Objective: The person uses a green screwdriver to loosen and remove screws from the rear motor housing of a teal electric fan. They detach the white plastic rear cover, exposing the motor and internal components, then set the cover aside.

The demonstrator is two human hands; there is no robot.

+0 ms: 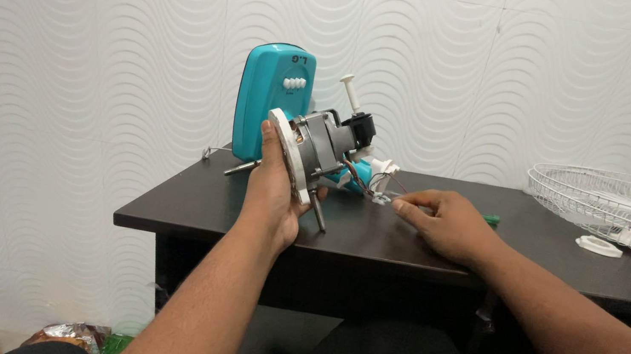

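While gripping the fan motor with left hand, pinching its small wires on the dark table with right hand.

You're at a small home repair bench, not a factory line. Evidence: white wall tiles with an embossed wave pattern behind you, a plain dark wooden table serving as the worktop. A stripped fan motor and its teal housing sit on it, with a white wire fan guard lying flat at the right end and a loose white plastic ring beside it. Crumpled wrappers on the floor below. Looks like an informal domestic fan-servicing setup.
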